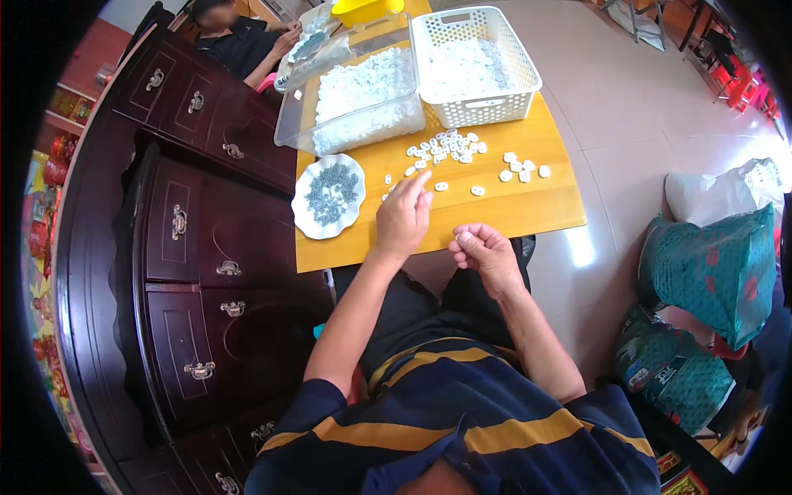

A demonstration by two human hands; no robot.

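Note:
My left hand [402, 219] is over the near part of the wooden table, fingers stretched out toward loose white pieces. These small white two-holed plastic pieces [450, 147] lie in a loose cluster, with a few strays closer to me. At the table's front edge my right hand [488, 257] has thumb and forefinger pinched together; whatever they hold is too small to make out. Left of my left hand stands a white scalloped plate [302, 216] with many small dark grey parts [332, 194] in it.
Behind the pieces stand a clear plastic bin [290, 132] and a white perforated basket [487, 114], both full of white pieces. A separate small group [525, 167] lies at the right. Dark wooden drawers [186, 206] flank the table. Across it, another person [239, 41] works beside a yellow container [367, 10]. Green sacks [705, 268] sit right.

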